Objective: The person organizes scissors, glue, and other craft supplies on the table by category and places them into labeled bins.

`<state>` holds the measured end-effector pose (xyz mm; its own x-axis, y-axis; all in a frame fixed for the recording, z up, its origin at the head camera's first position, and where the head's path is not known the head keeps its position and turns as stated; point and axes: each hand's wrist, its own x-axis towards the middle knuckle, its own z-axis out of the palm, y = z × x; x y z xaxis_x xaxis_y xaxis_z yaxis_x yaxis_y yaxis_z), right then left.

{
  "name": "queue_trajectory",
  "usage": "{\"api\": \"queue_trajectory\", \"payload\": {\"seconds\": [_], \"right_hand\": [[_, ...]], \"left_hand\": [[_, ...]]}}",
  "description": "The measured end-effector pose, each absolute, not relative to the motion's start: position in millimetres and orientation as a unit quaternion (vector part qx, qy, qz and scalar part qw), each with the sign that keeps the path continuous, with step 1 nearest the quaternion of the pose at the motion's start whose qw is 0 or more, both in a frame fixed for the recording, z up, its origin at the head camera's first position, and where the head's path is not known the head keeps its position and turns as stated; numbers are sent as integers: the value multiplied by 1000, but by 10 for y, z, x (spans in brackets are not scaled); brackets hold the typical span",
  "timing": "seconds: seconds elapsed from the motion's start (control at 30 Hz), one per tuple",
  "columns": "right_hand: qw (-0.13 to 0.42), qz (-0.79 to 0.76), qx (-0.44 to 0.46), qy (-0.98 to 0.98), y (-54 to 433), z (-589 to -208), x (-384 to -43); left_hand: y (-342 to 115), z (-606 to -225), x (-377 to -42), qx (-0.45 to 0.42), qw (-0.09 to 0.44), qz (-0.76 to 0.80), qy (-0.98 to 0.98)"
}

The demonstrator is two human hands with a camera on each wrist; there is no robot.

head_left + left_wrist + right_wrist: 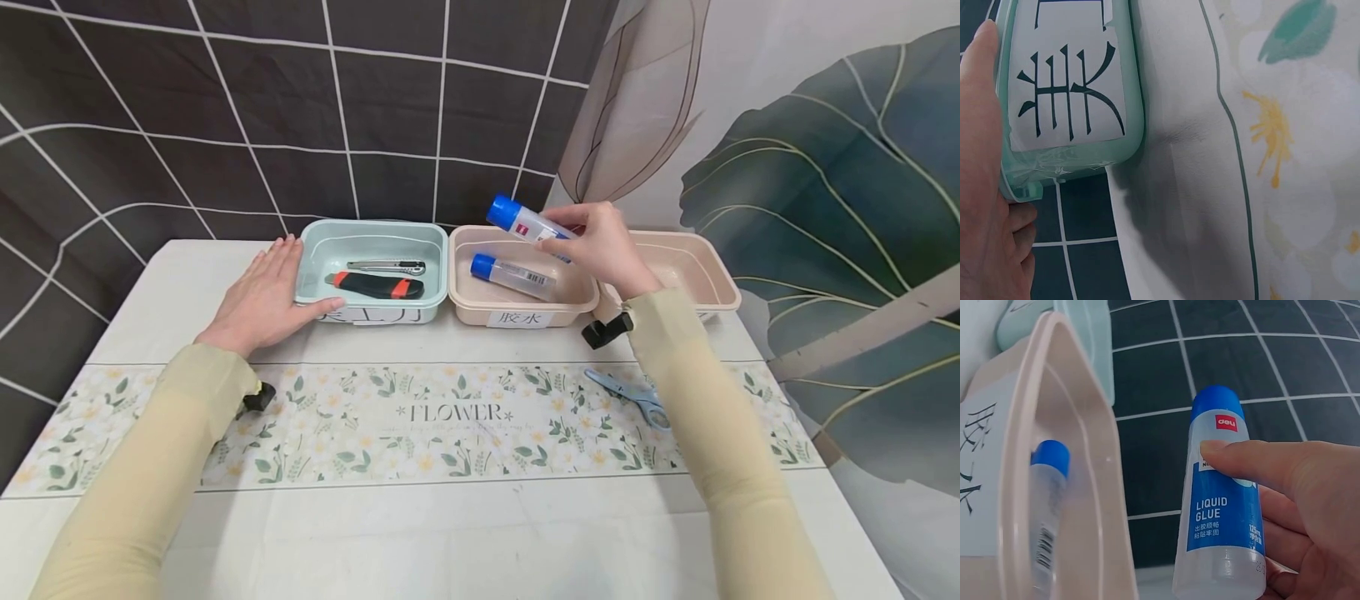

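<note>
- Over the pink middle tray, the person's right hand is holding a liquid glue bottle. Its fingers are pinching the clear body, with the thumb pressing on one side; the bottle is tilting, blue cap pointing up and to the left.
- Inside that middle tray, a second glue bottle is lying on its side, its blue cap also facing left. On the tray's front, a white paper label is showing two Chinese characters.
- At the left end of the pale blue tray, the left hand is resting against the rim. Its fingers are lying straight and close together, while the thumb is reaching out toward the front edge.
- Within the blue tray, a slim silver cutter is lying just behind a black-and-red knife.
- To the right, another pink tray is standing partly hidden behind the right hand and sleeve.
- Near the right forearm, blue scissors are lying on the desk, across its printed flower band.
</note>
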<state>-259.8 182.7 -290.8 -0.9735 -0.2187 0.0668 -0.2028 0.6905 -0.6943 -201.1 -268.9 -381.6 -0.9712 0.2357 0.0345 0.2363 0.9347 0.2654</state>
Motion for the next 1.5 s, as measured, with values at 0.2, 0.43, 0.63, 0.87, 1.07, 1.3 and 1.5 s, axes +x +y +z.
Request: {"api": "queue_trajectory", "payload": {"seconds": [0.2,0.43,0.63,0.87,1.07,1.3,1.5], "right_hand": [[30,-369,-124,921,1744,-3058,-2673],[54,-356,-124,925,1707,-3303,-2702],[47,-337,-149,929,1683,-3475,-2692],[44,-323,-189,926,1653,-3591,-2696],[53,-310,-185,931,1631,-3617,-2696],[62,-295,-166,939,1614,-3638,-2700],[58,-287,-159,943,1605,-3656,-2712]], "left_hand": [[-2691,-3810,-2008,-120,2,-137,-983],[-2686,-3804,-2002,-120,0,-138,-983],[-2684,-3791,-1999,-120,-1,-136,-983],[-2681,-3791,-1996,-120,-2,-136,-983],[-2683,-3799,-1992,-120,2,-138,-983],[-2681,-3801,-1987,-120,3,-143,-983],[-2681,-3800,-1990,-120,4,-140,-983]]}}
